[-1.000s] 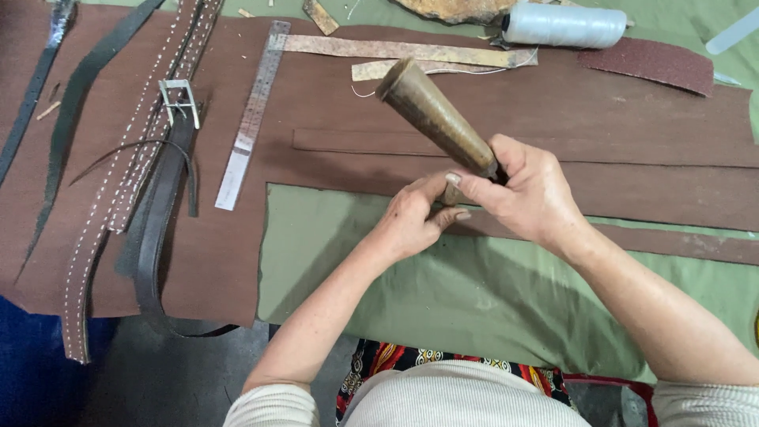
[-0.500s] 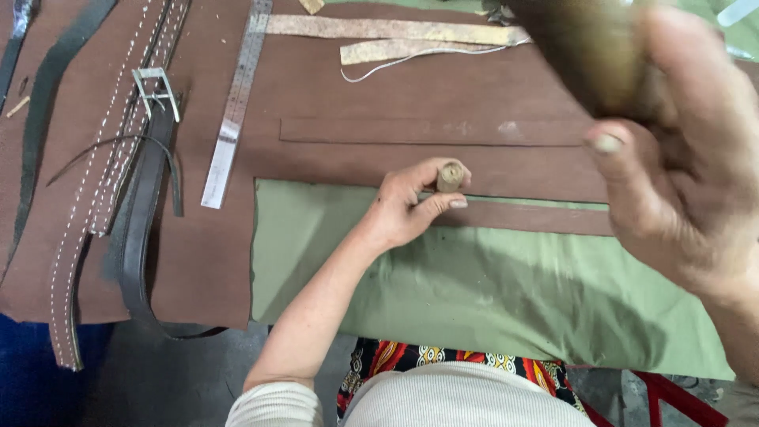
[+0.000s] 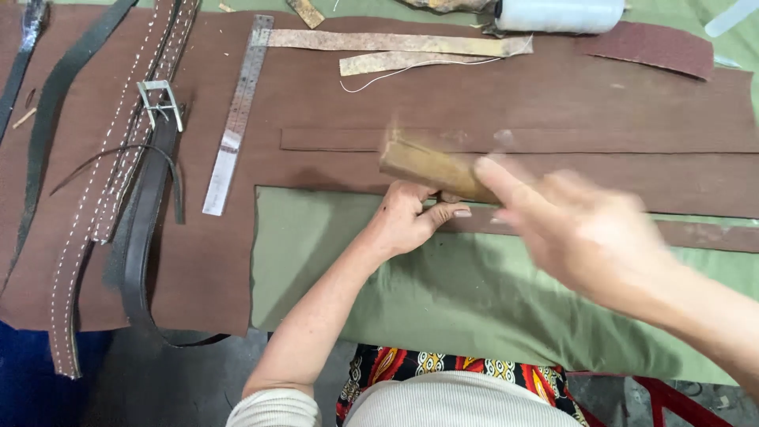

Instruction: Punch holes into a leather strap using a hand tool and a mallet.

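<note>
Brown leather sheet (image 3: 553, 103) covers most of the counter, with green cloth (image 3: 474, 300) lapped over its near edge. I see stitched belts (image 3: 118, 158) and a steel ruler (image 3: 235, 119) lying far left, well apart from my hands. My right hand (image 3: 585, 229), blurred, has its fingers closed round a wooden mallet (image 3: 431, 166). My left hand (image 3: 407, 217) pinches something hidden beneath it, on a narrow leather strip (image 3: 696, 233).

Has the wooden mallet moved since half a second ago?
Yes. The wooden mallet in the right hand has swung down from the top corner to just above the left hand.
</note>
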